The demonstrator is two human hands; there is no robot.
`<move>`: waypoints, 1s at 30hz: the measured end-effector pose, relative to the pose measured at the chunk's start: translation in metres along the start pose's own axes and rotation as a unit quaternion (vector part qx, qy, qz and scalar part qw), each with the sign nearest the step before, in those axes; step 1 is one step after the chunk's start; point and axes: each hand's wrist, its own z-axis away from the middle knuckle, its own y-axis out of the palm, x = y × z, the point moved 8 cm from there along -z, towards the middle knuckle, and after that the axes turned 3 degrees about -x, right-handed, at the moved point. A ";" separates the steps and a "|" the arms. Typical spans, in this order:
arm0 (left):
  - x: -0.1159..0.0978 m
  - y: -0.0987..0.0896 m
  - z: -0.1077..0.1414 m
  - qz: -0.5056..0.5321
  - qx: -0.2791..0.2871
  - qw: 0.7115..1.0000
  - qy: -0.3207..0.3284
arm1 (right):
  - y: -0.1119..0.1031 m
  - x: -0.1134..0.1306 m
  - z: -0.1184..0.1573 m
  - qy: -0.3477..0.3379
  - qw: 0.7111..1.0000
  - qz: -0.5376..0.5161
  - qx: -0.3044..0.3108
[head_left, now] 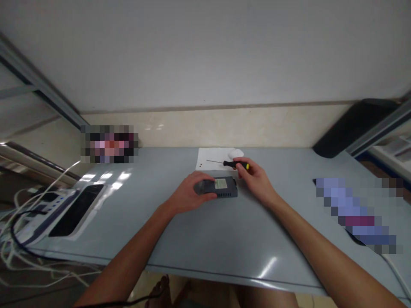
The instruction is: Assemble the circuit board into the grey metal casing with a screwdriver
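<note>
My left hand (pixel 194 192) grips the left end of a dark grey box-shaped device (pixel 210 186), which has vent slots along its near side and a pale label (pixel 221 183) on top. The device rests on the grey table. In my right hand (pixel 255 177) is a screwdriver (pixel 229 164) with a black and yellow handle, its thin shaft pointing left above a white sheet of paper (pixel 205 155). Several tiny dark screw-like bits (pixel 201 165) lie on the sheet's left part. A white rounded object (pixel 236 153) sits at the paper's right edge, just behind the screwdriver.
On the left of the table (pixel 180 244) lies a black-screened phone or tablet (pixel 77 210), beside a white unit and tangled cables (pixel 13 239). Blurred-out items stand at back left and right. A dark cylinder-like object (pixel 349 128) leans at back right, against the wall (pixel 205 128).
</note>
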 end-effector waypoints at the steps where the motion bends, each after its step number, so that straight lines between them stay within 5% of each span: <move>1: 0.003 -0.001 -0.001 0.008 -0.008 1.000 -0.014 | 0.003 -0.001 0.001 -0.007 1.000 0.008 0.004; 11: 0.017 0.004 -0.007 -0.040 -0.111 0.987 -0.107 | 0.017 -0.018 -0.002 0.014 0.998 0.043 0.050; 22: 0.020 0.008 -0.010 -0.046 -0.126 0.986 -0.103 | 0.023 -0.033 -0.006 0.045 0.995 0.045 0.079; 30: 0.005 0.006 0.000 -0.076 -0.140 0.987 -0.037 | 0.022 -0.029 -0.006 0.044 0.995 0.049 0.073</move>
